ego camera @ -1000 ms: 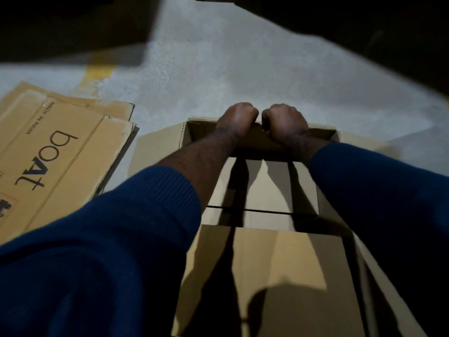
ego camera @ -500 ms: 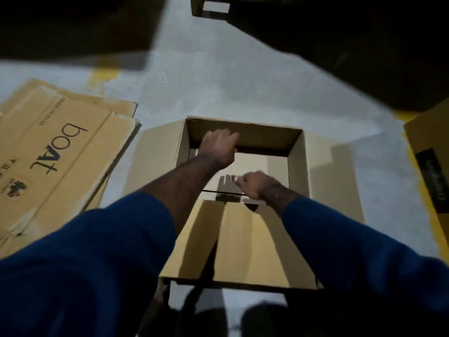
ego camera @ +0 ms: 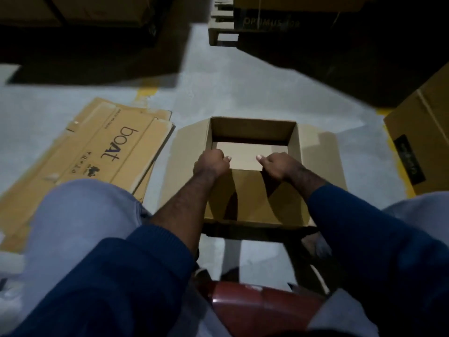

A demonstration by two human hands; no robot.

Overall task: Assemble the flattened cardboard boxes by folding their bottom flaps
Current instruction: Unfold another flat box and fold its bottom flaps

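Fingers [ego camera: 216, 155] of the left hand [ego camera: 210, 164] and right hand [ego camera: 279, 166] now grip the near edge of the box [ego camera: 252, 130], pulled back from its far wall. Just past them the bottom flaps [ego camera: 245, 154] lie flat, so this box looks done; flat boxes [ego camera: 97, 154] wait left of the fingers

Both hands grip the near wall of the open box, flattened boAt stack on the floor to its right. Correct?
Not quite. The head view shows the flattened brown cardboard stack printed "boAt" on the floor to the left of the open brown cardboard box, not to its right. The rest stands: the left hand and the right hand both grip the near wall.
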